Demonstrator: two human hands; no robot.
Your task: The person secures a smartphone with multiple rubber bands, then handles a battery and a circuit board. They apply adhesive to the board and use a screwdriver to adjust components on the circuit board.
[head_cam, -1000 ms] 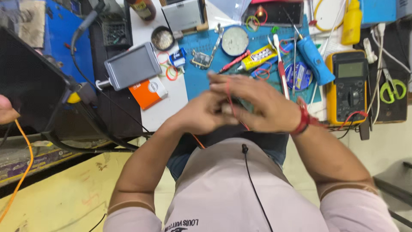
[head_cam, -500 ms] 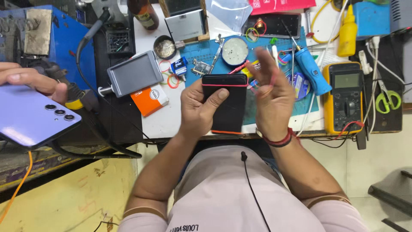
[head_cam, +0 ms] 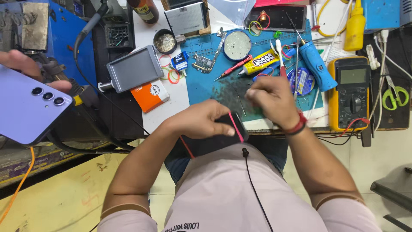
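Down at the near edge of the workbench, left hand (head_cam: 201, 120) clasped over a dark phone (head_cam: 216, 139) with thin red rubber bands (head_cam: 235, 126) stretched across it, fingers curled tight around its upper end, the device tilted and hanging partly off the bench above the lap. Right hand (head_cam: 272, 101) just beside it over the blue work mat (head_cam: 206, 86), fingers bunched together in a pinch; whether anything sits between the fingertips cannot be told. Yellow multimeter (head_cam: 349, 92) to the right of that wrist, green-handled scissors (head_cam: 392, 94) further right. Beyond the hands: glue tube (head_cam: 259, 62), blue handheld tool (head_cam: 315, 64), small circuit board (head_cam: 202, 63), round metal dish (head_cam: 237, 45). Grey flat block (head_cam: 135, 68) and orange box (head_cam: 150, 95) off the mat's left side. At far left, another person's hand (head_cam: 25, 64) gripping a lilac phone (head_cam: 28, 107), back side up, three camera lenses showing.
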